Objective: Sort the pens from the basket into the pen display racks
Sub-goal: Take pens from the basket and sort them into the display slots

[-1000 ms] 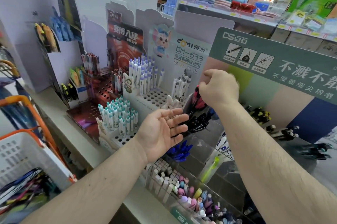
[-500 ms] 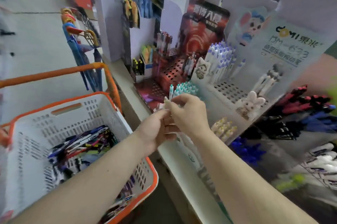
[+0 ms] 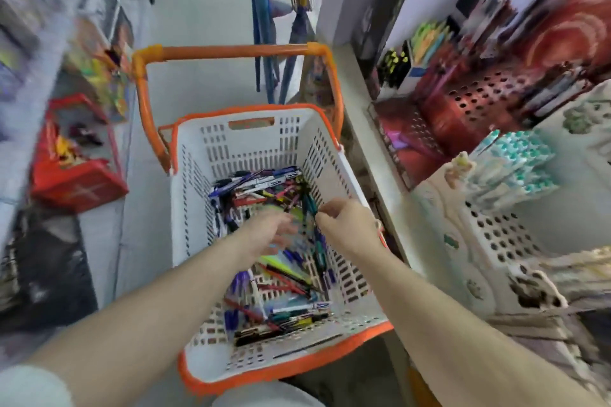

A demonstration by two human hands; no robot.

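Observation:
A white basket with an orange rim and handle stands below me, and a heap of mixed pens lies on its bottom. My left hand is blurred and hangs over the pens with loosely spread fingers, holding nothing I can see. My right hand is by the basket's right wall, its fingers curled and pinching a dark teal pen. To the right are the display racks: a red perforated rack and a white rack with teal-capped pens.
The shelf edge runs right beside the basket. A red basket sits on the floor at the left. Umbrellas hang beyond the basket's handle. The frame is blurred by motion.
The view has swung from the racks down to the basket. Both hands have left the white rack and dropped into the basket, where the right one has taken a pen.

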